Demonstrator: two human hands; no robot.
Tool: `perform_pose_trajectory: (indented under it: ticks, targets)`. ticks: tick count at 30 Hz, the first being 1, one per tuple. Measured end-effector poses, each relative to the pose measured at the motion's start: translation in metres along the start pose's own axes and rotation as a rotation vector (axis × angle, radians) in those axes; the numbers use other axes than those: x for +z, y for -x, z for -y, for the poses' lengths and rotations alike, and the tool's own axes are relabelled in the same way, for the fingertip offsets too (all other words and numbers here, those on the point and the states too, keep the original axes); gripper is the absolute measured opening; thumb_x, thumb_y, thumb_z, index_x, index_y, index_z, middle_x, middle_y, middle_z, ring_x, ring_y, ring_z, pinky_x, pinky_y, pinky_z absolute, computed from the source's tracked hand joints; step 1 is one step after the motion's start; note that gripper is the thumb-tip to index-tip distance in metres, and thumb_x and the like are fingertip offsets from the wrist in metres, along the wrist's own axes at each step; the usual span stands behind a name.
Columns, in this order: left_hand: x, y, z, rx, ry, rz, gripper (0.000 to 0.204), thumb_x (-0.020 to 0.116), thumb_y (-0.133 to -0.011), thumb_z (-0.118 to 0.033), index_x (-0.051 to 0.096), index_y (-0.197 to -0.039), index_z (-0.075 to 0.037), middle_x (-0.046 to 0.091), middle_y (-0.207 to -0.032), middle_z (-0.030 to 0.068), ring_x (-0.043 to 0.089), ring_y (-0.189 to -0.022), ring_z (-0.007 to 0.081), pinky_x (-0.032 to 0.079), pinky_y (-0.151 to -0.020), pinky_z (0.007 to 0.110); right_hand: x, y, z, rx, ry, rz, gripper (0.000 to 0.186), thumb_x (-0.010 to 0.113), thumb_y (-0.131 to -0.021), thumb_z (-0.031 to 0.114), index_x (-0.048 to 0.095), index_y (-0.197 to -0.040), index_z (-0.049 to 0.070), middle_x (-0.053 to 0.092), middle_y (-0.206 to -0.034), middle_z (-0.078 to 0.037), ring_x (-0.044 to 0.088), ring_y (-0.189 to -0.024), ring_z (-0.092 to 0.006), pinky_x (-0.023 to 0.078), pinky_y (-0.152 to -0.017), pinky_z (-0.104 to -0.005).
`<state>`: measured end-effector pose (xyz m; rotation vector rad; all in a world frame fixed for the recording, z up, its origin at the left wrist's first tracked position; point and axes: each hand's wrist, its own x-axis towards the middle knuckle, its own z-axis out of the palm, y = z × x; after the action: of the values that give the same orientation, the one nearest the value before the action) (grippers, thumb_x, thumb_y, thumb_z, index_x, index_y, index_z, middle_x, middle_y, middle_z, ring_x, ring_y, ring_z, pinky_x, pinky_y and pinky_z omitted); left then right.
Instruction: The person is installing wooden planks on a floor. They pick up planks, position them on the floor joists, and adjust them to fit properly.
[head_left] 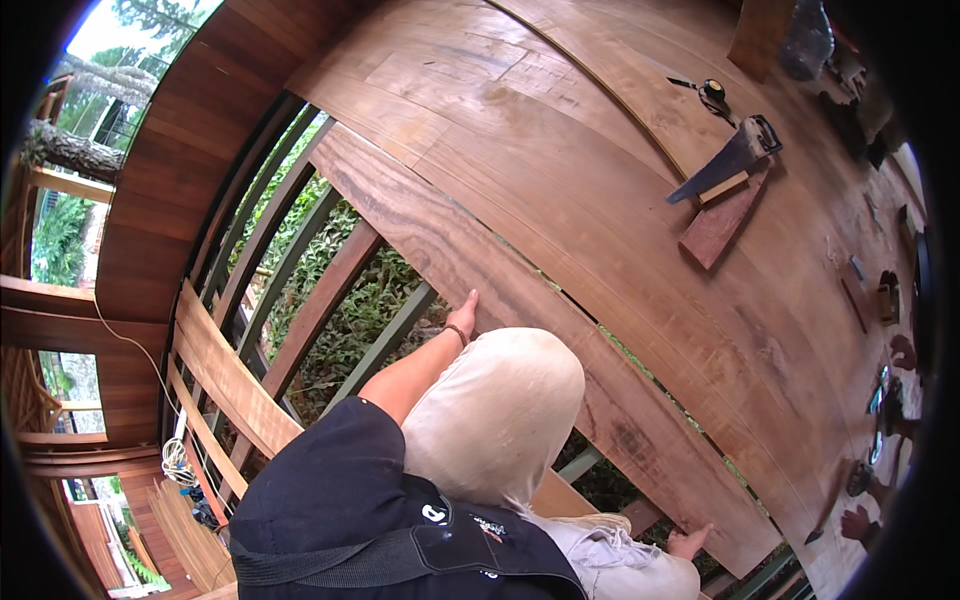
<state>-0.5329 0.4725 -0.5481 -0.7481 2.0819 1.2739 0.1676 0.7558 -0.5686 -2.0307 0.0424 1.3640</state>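
A long wooden floorboard (610, 385) with dark wavy grain lies slantwise across the joists, in front of my raised knee. Along its near edge my left hand (461, 316) grips it, thumb on top and the other fingers mostly hidden below. Farther right, past my other leg, my right hand (690, 541) holds the same edge close to the board's right end; part of that hand is hidden. Between this board and the laid wooden floor (560, 180) runs a narrow gap with greenery showing through.
Open joists (325, 305) with plants below lie to my left, with loose boards (235, 375) across them. A handsaw (722, 160), tape measure (712, 93) and reddish offcut (715, 235) rest on the floor. Another person's hand (858, 522) is at far right. A cable coil (178, 462) hangs left.
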Motion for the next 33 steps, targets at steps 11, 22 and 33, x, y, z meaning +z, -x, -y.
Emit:
perform_pose_trajectory:
  ticks: [11,22,33]
  targets:
    - [0.0,0.0,-0.006,-0.033,0.12,0.094,0.089,0.069,-0.087,-0.057,0.043,-0.144,0.007,0.049,-0.148,0.0196,0.048,-0.134,0.0327,0.039,-0.109,0.047,0.013,0.005,0.002,-0.005,-0.08,0.083,0.066,0.064,-0.089,0.061,0.054,-0.138,0.019,0.058,-0.138,-0.001,0.055,-0.121,-0.0249,0.048,-0.093,-0.0429]
    - [-0.02,-0.033,-0.004,-0.066,0.524,0.126,0.088,0.068,-0.093,-0.043,0.025,-0.152,0.005,0.027,-0.16,0.023,0.03,-0.145,0.0413,0.029,-0.113,0.061,0.022,0.013,-0.022,-0.091,-0.095,0.023,0.06,0.063,-0.094,0.051,0.053,-0.138,0.013,0.059,-0.136,-0.007,0.058,-0.118,-0.0284,0.05,-0.093,-0.0466]
    - [0.006,0.002,-0.01,-0.053,0.278,-0.02,0.09,0.07,-0.09,-0.048,0.034,-0.144,0.015,0.035,-0.155,0.0258,0.035,-0.143,0.034,0.032,-0.114,0.047,-0.005,-0.015,0.009,-0.041,-0.03,0.02,0.055,0.049,-0.102,0.052,0.054,-0.138,0.011,0.059,-0.136,-0.005,0.057,-0.119,-0.0287,0.049,-0.094,-0.0471]
